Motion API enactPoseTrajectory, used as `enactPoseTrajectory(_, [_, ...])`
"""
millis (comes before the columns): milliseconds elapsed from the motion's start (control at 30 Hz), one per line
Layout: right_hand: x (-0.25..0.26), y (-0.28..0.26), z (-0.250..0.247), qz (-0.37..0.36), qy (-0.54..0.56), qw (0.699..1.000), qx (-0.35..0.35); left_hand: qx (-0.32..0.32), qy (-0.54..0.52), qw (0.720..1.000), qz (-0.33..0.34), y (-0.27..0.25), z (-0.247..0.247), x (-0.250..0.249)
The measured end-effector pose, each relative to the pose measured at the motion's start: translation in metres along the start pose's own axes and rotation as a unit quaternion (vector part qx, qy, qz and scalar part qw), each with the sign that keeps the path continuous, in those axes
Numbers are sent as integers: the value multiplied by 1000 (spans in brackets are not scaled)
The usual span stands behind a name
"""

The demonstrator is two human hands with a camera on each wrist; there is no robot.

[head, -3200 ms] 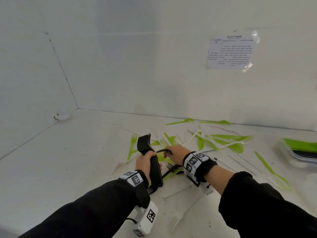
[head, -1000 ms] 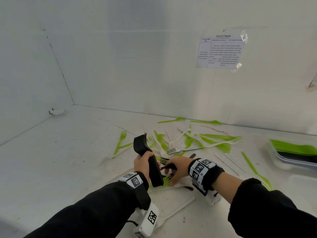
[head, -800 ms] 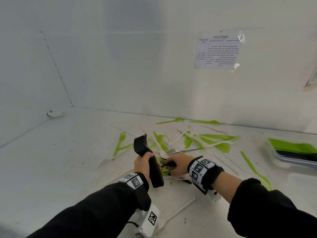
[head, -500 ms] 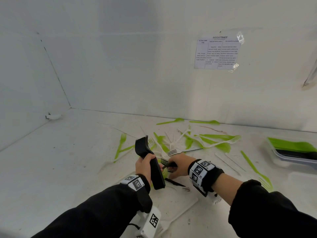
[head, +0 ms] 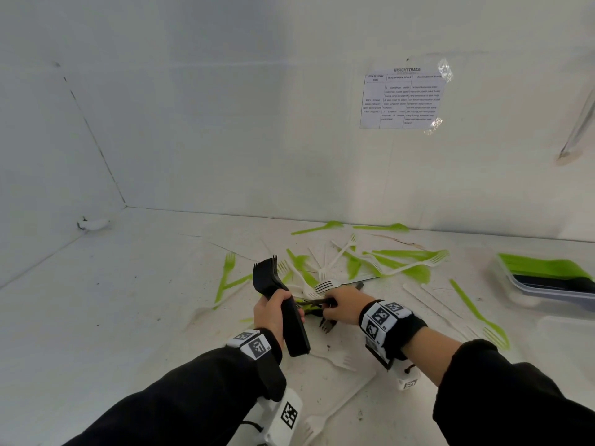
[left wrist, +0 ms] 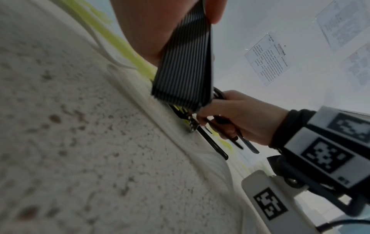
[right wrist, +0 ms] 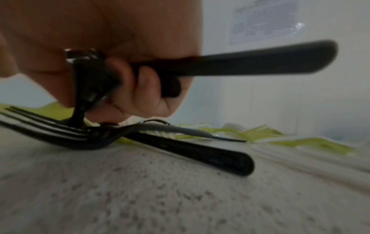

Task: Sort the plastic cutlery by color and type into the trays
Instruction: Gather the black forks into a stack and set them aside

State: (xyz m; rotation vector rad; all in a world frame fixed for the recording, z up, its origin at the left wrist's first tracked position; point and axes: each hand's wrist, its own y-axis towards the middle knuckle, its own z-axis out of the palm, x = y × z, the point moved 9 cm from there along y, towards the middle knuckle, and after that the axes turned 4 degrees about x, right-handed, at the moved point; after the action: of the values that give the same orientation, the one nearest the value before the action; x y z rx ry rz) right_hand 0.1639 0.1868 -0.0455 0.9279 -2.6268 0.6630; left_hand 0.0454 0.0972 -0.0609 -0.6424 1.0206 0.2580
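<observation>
Stack of black forks (head: 280, 300) (matte, tines aligned), nested tightly.

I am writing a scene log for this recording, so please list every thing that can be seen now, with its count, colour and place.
stack of black plastic forks: one stack, black, held upright in the left hand.
loose black plastic forks: at least two, black, on the table under the right hand; one more black handle in its grip.
green plastic cutlery: many pieces, green, scattered on the table.
white plastic forks: several, white, mixed with the green pieces.
clear plastic tray: one, holding green and black pieces, far right.
printed paper sheet: one, white, on the back wall.
white table: one.
left hand: grips the stack.
right hand: holds black cutlery.
</observation>
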Motion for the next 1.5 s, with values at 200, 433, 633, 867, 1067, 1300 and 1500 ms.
enactPoseTrajectory(200, [-13,-6,-30,-3,108,992,-66,0,2,1000,-5,4,2,1])
enactPoseTrajectory(433, [-18,-8,-52,-30,259,957,-129,7,7,1000,-4,10,7,2])
enactPoseTrajectory(633, [3,-2,-38,-50,354,920,-161,49,-5,998,-38,19,32,8])
enactPoseTrajectory(867, [1,3,-28,-36,429,878,-210,43,-19,999,-11,29,43,-1])
enactPoseTrajectory(1067, [-1,1,-19,-38,481,854,-195,28,-14,999,-13,36,38,3])
enactPoseTrajectory(1300, [3,1,-11,-19,391,900,-191,56,-2,998,2,35,41,7])
enactPoseTrajectory(1500, [4,-3,-10,0,323,932,-161,63,20,998,7,31,40,11])
